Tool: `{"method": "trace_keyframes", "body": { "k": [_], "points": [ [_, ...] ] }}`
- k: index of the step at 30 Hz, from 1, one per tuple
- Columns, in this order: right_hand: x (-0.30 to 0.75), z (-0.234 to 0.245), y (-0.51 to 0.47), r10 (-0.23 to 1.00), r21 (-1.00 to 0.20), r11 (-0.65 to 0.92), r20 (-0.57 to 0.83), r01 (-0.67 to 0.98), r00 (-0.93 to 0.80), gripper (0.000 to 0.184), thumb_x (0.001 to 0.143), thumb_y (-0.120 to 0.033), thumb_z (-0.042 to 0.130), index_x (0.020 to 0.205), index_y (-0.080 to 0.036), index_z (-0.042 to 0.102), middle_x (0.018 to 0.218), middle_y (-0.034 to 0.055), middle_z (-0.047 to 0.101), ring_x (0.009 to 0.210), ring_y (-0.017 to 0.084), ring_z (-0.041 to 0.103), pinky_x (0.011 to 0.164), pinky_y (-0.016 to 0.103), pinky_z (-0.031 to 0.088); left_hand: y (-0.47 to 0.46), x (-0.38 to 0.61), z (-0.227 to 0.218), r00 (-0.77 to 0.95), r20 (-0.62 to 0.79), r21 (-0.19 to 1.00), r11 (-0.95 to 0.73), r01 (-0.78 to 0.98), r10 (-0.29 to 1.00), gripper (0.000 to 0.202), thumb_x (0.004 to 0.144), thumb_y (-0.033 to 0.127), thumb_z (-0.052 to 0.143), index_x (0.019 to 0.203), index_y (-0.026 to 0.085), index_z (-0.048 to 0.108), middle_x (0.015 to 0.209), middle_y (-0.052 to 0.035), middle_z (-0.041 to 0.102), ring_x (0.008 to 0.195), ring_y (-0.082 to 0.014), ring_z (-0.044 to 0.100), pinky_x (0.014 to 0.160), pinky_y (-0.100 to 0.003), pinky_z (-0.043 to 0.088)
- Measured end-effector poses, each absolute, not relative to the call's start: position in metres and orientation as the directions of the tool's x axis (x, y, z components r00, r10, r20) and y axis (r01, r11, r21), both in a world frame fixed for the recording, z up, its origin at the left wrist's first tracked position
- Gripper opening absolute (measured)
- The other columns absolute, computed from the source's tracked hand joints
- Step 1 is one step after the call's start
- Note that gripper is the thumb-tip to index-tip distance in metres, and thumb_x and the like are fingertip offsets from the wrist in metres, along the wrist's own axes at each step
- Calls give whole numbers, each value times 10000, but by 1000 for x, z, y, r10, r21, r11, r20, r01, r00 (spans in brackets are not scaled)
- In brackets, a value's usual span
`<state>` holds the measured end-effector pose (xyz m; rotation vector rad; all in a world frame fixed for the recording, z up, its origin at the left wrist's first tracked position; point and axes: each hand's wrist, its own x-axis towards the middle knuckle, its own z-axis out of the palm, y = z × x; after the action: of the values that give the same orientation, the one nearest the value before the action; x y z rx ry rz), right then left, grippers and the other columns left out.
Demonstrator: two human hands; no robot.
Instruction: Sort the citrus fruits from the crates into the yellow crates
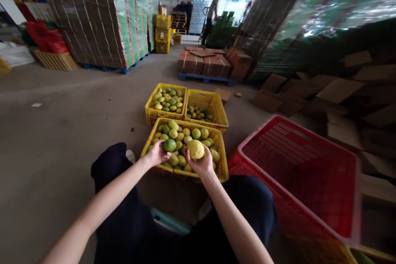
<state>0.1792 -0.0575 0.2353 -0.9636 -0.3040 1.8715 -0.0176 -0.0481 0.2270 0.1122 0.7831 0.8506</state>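
Observation:
I sit in front of a yellow crate (221,161) filled with several green and yellow round fruits. My left hand (157,153) is closed around a green fruit (169,145) at the crate's near left side. A larger pale yellow fruit (196,149) rests in the grip of my right hand (202,162), just above the heap. Both hands hover over the near part of the crate, between my knees.
Two more yellow crates (151,114) (220,112) with fruit stand behind the first. A stack of red crates (297,173) sits at my right. Flattened cartons (340,88) lie on the right. Wrapped pallets (105,12) and boxes (206,64) stand further back, where a person (214,10) works.

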Motion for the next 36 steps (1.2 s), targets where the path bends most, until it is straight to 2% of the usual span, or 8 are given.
{"method": "trace_keyframes", "body": {
  "k": [4, 8, 13, 16, 20, 26, 30, 36],
  "points": [
    [198, 250, -40, 878, -594, -463, -407, -657, -251, 319, 755, -484, 555, 897, -203, 611, 946, 112, 725, 1062, 318, 672, 830, 455, 574, -21, -6, 241, 429, -496, 517, 654, -552, 755, 411, 989, 350, 314, 1193, 105, 574, 867, -131, 673, 493, -116, 503, 401, -198, 351],
    [222, 266, -5, 919, -728, -395, -311, -560, -243, 360, 693, -459, 650, 946, -207, 608, 921, 103, 731, 1005, 347, 690, 783, 503, 580, 15, 7, 247, 407, -390, 723, 548, -420, 826, 376, 905, 283, 607, 1249, 131, 598, 996, -114, 689, 694, -142, 649, 581, -222, 494],
    [238, 260, 24, 990, -975, -54, -81, -215, 118, 530, 569, -427, 837, 1011, -226, 624, 954, 46, 735, 895, 284, 702, 796, 429, 577, 43, 8, 241, 272, 64, 997, -53, -50, 960, 576, 690, 276, 853, 1229, 214, 662, 1169, -86, 658, 1025, -226, 657, 913, -352, 533],
    [239, 243, 25, 935, -990, 93, 123, 105, 331, 627, 529, -424, 873, 1059, -222, 607, 979, 59, 721, 911, 278, 687, 839, 435, 559, 43, 3, 242, 313, 381, 851, -462, 250, 870, 521, 737, 249, 820, 1235, 285, 672, 1285, -72, 617, 1162, -250, 608, 1042, -408, 479],
    [233, 232, 22, 874, -940, 173, 284, 295, 394, 640, 559, -409, 861, 1105, -235, 577, 1046, 69, 689, 958, 273, 669, 855, 452, 555, 35, 5, 253, 375, 533, 665, -649, 369, 759, 525, 842, 250, 730, 1343, 321, 589, 1329, -75, 610, 1212, -237, 597, 1078, -403, 463],
    [218, 249, 18, 866, -886, 290, 405, 363, 295, 610, 616, -388, 839, 1153, -244, 588, 1144, 71, 669, 1052, 272, 634, 896, 448, 534, 40, 23, 261, 201, 559, 749, -594, 292, 804, 481, 776, 289, 797, 1232, 275, 647, 1229, -80, 653, 1187, -244, 598, 1043, -369, 471],
    [213, 259, 17, 879, -913, 263, 361, 313, 312, 624, 599, -372, 851, 1148, -241, 583, 1133, 68, 672, 1027, 263, 642, 837, 407, 548, 44, 31, 260, 102, 347, 938, -347, -21, 932, 535, 662, 322, 872, 1141, 240, 649, 1181, -71, 649, 1020, -225, 659, 892, -325, 536],
    [215, 256, 17, 945, -973, 186, 215, 136, 247, 617, 550, -401, 875, 1072, -240, 587, 976, 43, 706, 876, 242, 678, 737, 372, 571, 46, 33, 259, 189, 131, 947, -66, -314, 973, 624, 609, 424, 890, 1127, 206, 618, 1115, -72, 677, 983, -209, 661, 879, -299, 515]
  ]
}}
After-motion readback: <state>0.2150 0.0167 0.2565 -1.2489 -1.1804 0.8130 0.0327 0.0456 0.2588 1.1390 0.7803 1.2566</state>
